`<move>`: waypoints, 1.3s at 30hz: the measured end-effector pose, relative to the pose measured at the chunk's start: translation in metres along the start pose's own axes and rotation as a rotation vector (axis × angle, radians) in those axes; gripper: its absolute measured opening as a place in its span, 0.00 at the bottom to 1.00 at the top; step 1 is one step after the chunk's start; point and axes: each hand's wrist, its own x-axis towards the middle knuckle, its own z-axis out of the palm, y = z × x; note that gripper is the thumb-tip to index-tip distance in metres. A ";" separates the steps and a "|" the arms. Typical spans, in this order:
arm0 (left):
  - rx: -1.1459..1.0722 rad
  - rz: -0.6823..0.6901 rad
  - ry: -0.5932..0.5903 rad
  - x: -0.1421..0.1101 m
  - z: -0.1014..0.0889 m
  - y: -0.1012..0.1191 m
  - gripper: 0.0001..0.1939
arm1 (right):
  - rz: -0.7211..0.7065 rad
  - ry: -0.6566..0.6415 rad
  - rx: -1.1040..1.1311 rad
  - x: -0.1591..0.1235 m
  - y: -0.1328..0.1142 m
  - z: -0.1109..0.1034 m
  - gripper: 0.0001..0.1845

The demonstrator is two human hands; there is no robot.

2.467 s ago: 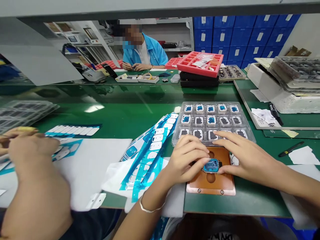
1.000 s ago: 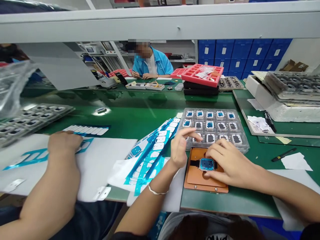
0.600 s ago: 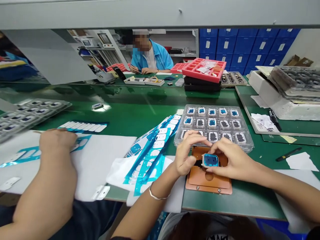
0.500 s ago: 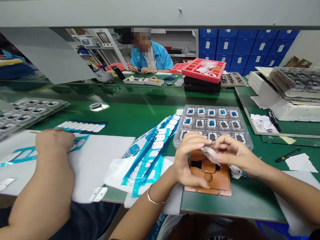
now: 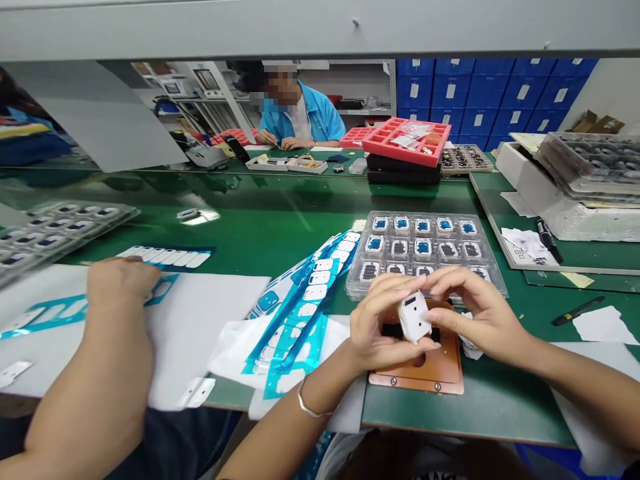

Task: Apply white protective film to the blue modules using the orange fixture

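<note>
Both my hands hold a small white square casing (image 5: 414,317) just above a brown jig plate (image 5: 423,367) at the table's near edge. My left hand (image 5: 376,320) pinches the casing from the left and below, thumb under it. My right hand (image 5: 475,310) grips its right side with curled fingers. The casing's white back faces me. Behind my hands lies a clear blister tray (image 5: 425,250) of similar parts, some with blue film, some dark.
Blue film strips with white labels (image 5: 305,300) lie left of the jig on white sheets (image 5: 200,327). A co-worker's arm and hand (image 5: 117,287) rest at left. Black markers (image 5: 549,239), paper scraps and stacked trays (image 5: 590,157) stand at right. Another person sits across the bench (image 5: 295,113).
The blue-faced casing sat in the jig under my fingers; I lifted it out and turned it over, so its white back now faces up between both hands.
</note>
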 end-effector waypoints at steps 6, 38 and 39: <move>-0.108 -0.038 -0.084 0.001 -0.002 0.003 0.46 | -0.316 -0.016 -0.470 0.000 -0.008 -0.004 0.07; -0.003 0.029 -0.191 0.003 -0.005 -0.001 0.45 | 0.001 -0.081 -0.316 0.004 -0.021 -0.015 0.08; -0.024 -0.004 -0.159 0.002 -0.006 -0.001 0.45 | -0.012 -0.074 -0.324 0.003 -0.025 -0.015 0.08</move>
